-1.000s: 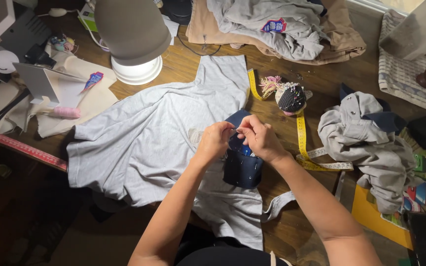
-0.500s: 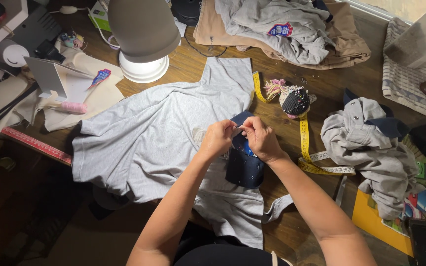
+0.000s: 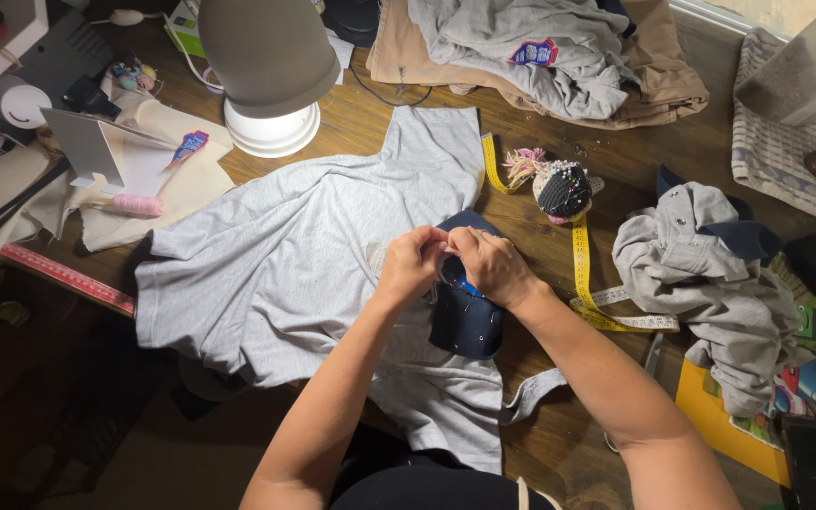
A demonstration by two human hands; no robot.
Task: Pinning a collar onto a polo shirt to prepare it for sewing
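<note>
A light grey shirt [image 3: 295, 255] lies spread flat on the wooden table [image 3: 559, 416]. On its right part rests a dark navy fabric piece [image 3: 465, 321] with a small blue patch at its top. My left hand [image 3: 410, 264] and my right hand [image 3: 488, 264] meet at the upper edge of that navy piece, fingertips pinched together on the fabric there. Whatever small item sits between the fingers is too tiny to make out.
A pincushion [image 3: 564, 189] full of pins and a yellow tape measure [image 3: 580, 255] lie right of the hands. A crumpled grey garment [image 3: 710, 283] sits further right, more clothes [image 3: 540, 47] at the back. A white lamp [image 3: 271, 76] stands back left, a pink thread spool [image 3: 139, 205] and red ruler [image 3: 68, 277] to the left.
Both hands stay pinched on the navy piece's top edge with only slight finger motion. The view shifted a little.
</note>
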